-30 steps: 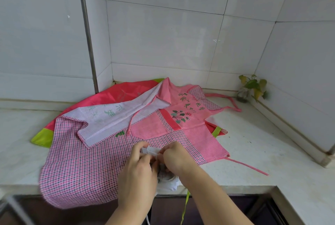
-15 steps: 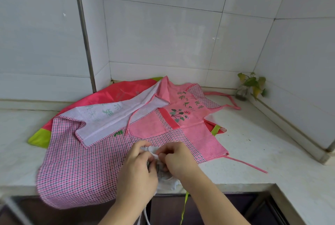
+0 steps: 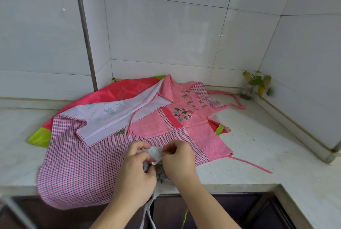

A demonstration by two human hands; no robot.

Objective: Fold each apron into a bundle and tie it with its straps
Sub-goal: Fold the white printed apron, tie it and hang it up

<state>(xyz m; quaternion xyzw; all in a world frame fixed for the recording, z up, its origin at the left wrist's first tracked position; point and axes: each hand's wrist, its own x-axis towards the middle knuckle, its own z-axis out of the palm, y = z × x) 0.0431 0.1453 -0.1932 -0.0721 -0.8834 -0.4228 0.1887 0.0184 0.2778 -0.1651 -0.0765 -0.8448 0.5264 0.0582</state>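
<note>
1. The left hand [image 3: 135,171] curls its fingers round a small white bundle [image 3: 156,153], thumb and forefinger pinching white cloth at its near side.
2. The right hand [image 3: 178,159] meets it from 3 o'clock, fingertips pinched on a fold of the same cloth at the bundle's top.
3. The bundle sits between the two hands at the near edge of the counter [image 3: 258,155], at 6 o'clock in the view, on top of the check apron [image 3: 83,164]. Most of it is hidden by the hands.
4. White straps [image 3: 147,210] hang from the bundle down past the counter's edge; a thin green strap [image 3: 185,215] hangs just beside them at 5 o'clock.
5. The check apron lies spread flat, its near hem over the edge, one corner folded back to show pale lining.
6. A pink apron [image 3: 186,116] with green print overlaps it toward 1 o'clock, its straps trailing to 3 o'clock.
7. A red apron [image 3: 114,92] with lime trim lies beneath both, toward 11 o'clock.
8. A small plant [image 3: 255,84] stands in the corner at 2 o'clock, against the tiled wall [image 3: 166,35].
</note>
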